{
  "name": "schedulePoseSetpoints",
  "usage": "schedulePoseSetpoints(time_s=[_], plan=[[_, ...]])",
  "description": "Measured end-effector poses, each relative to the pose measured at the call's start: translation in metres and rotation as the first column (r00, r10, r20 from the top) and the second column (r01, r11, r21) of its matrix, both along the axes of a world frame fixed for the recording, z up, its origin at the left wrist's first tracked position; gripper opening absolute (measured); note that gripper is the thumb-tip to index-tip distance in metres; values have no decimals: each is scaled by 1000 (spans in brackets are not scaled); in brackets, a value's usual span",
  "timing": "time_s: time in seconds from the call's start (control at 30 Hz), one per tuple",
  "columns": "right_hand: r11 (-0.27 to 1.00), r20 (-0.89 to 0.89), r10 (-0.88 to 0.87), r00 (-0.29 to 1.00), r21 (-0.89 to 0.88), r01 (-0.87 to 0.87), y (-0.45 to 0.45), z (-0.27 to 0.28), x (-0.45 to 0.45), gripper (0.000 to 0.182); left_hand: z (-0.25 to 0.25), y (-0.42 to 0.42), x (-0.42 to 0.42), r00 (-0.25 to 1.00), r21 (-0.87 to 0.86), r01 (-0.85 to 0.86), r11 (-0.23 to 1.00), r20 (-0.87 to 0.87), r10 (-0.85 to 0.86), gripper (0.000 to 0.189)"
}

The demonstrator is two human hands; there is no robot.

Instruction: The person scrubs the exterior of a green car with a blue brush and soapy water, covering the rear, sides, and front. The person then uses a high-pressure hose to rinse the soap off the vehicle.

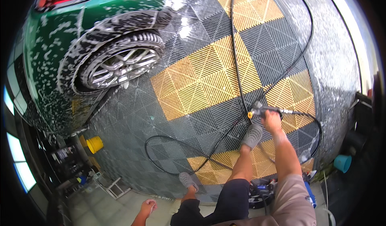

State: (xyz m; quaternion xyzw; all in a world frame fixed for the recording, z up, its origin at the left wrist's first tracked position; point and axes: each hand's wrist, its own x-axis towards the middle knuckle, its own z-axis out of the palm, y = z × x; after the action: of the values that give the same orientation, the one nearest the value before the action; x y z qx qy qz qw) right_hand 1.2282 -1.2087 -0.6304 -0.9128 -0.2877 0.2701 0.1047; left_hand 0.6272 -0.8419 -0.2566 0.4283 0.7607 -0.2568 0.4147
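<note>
My right hand (272, 122) grips the handle of a pressure washer gun (265, 110). The gun has a short metal front and a yellow nozzle tip (250, 115), and it points left across the floor. A black hose (317, 126) runs from its rear fitting and curves down around my forearm. My left hand (148, 207) hangs low at my side with loosely curled fingers, and I see nothing in it. Ahead on the left stands a green car (48, 51) streaked with white foam. Its wheel (123, 66), with silver spokes, and its dark arch trim (111, 24) are wet and foamy.
Black hose loops (162, 137) cross the grey and yellow slatted floor tiles (205, 75) near my feet. A yellow bucket (94, 144) stands at the left, a teal bucket (343, 163) at the right. A black and blue machine (261, 192) sits behind my leg.
</note>
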Motion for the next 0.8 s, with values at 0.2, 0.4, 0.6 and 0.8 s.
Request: schedulePoseSetpoints(time_s=[0.2, 0.4, 0.6, 0.8], plan=[[922, -263, -94, 960, 340, 183, 156, 345, -180, 37, -19, -25, -27, 875, 92, 158, 983, 448, -183, 45], [810, -309, 41, 950, 567, 149, 331, 621, -303, 39, 79, 14, 144, 237, 242, 331, 912, 914, -328, 102], [636, -728, 375, 573, 652, 413, 501, 796, -527, 35, 182, 124, 81, 41, 158, -177, 971, 987, -153, 68], [326, 299, 531, 793, 792, -517, 573, 878, -635, 37, 282, 186, -56, -307, -235, -447, 863, 947, 98, 35]])
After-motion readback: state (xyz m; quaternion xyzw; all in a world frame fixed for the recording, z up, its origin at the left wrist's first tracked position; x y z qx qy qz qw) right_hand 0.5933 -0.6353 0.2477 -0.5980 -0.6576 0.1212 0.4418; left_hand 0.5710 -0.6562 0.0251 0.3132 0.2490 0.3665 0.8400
